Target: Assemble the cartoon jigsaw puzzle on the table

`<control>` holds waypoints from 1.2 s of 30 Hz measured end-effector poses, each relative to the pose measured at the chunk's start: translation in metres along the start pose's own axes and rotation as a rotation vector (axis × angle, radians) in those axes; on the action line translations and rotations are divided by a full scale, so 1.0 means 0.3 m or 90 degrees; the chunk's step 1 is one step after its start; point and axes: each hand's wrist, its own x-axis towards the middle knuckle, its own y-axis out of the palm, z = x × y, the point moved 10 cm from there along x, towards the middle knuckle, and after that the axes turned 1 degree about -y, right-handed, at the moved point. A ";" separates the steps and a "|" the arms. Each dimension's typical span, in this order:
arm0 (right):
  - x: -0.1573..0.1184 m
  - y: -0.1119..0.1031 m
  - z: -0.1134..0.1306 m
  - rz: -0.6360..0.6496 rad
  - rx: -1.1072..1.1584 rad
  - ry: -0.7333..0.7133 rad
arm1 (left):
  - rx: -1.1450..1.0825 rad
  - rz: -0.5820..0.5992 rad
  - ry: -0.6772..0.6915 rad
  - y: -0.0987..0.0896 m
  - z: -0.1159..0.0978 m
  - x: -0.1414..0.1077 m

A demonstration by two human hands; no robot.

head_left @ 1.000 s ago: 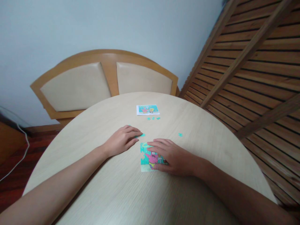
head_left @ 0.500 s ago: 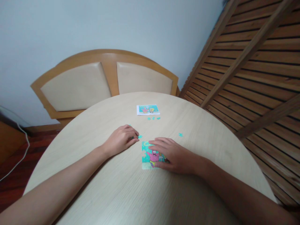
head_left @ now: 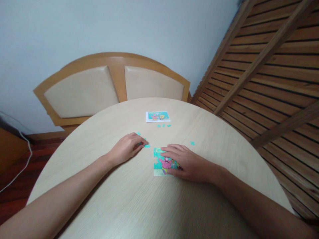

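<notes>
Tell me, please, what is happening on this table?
A person is handling a jigsaw. The right hand lies over the right side of the partly joined puzzle, which shows gaps by its left edge. The left hand has its fingertips at some loose pieces; whether it grips one is unclear. Three more pieces lie by the picture card, and another lies apart.

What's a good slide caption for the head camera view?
Right hand over a partly assembled jigsaw, left hand beside loose teal pieces, printed picture beyond, on a round table.
</notes>
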 end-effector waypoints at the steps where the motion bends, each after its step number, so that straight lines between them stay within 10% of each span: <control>1: 0.000 0.000 -0.002 0.001 0.001 0.001 | -0.002 -0.002 -0.005 -0.006 0.002 -0.001; 21: 0.002 0.003 -0.003 0.012 -0.009 0.007 | -0.060 0.102 0.121 0.031 -0.145 -0.012; 36: 0.002 0.005 -0.006 0.009 -0.005 0.006 | -0.083 0.103 -0.038 0.049 -0.078 -0.018</control>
